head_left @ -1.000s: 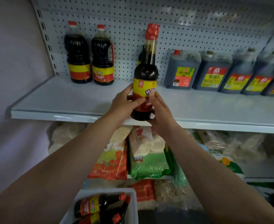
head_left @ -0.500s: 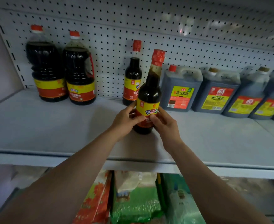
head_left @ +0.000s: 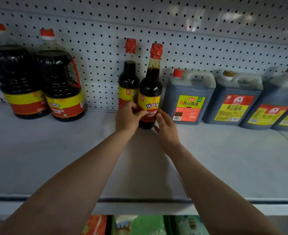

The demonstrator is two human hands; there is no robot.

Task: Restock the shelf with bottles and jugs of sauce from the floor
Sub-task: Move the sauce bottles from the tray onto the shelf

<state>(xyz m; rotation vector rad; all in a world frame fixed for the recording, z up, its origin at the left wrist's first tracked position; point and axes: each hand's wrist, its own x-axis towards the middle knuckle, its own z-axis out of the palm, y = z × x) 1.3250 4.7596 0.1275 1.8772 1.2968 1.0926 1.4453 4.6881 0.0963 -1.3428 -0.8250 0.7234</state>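
Against the pegboard, the bottle (head_left: 149,92), carried in from the shelf (head_left: 55,158) edge, stood beside its twin (head_left: 128,78), left hand (head_left: 127,118) gripping, right hand (head_left: 167,128) loosening, so release seemed near.

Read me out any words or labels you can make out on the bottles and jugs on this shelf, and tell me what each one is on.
"味达美": blue banner on the held bottle, which the left hand grips; the right hand is beside it.
"黄豆酱油": green-topped label on the red-capped square jug.
"黄豆酱油": yellow and red label on the next square jug.
Round jug with red handle: label text blurred.
Rear bottle, far-left round jug, far-right jugs, barcodes and small print: unreadable.
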